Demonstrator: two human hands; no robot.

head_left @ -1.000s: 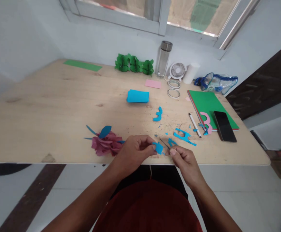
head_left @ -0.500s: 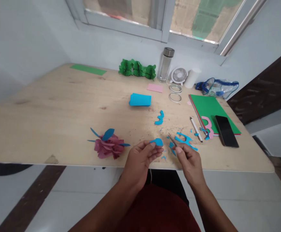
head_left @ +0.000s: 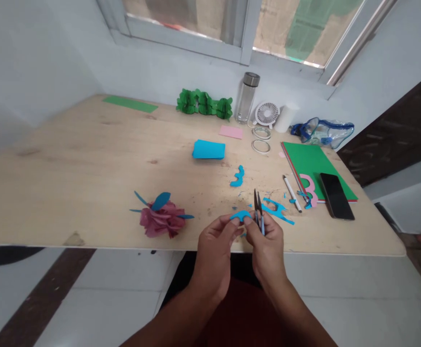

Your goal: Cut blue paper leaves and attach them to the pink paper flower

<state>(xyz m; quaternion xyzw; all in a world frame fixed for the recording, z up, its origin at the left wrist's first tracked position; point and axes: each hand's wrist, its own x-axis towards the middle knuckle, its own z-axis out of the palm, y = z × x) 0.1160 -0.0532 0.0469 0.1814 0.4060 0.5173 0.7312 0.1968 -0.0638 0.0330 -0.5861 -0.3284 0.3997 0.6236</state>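
Note:
Near the table's front edge, my left hand (head_left: 217, 241) pinches a small curved piece of blue paper (head_left: 240, 215). The thumb of my right hand (head_left: 266, 241) presses on the other end of that piece. A pair of scissors (head_left: 259, 209) is also held in my right hand, blades pointing away from me and slightly apart. Blue paper scraps (head_left: 278, 211) lie just beyond the right hand. A wavy blue cut-out (head_left: 237, 176) rests farther up the table. To the left sits a dark pink paper flower (head_left: 163, 219) with blue leaves.
A stack of blue paper (head_left: 209, 150) lies mid-table. On the right are a white pen (head_left: 291, 193), green sheets (head_left: 313, 164) and a phone (head_left: 336, 196). Along the wall stand a glass bottle (head_left: 247, 99), a small fan (head_left: 267, 114) and green paper decorations (head_left: 204, 104).
My right hand has moved left to meet my left hand, and its thumb now touches the blue piece. The scissors have turned from slanting left to pointing straight away from me.

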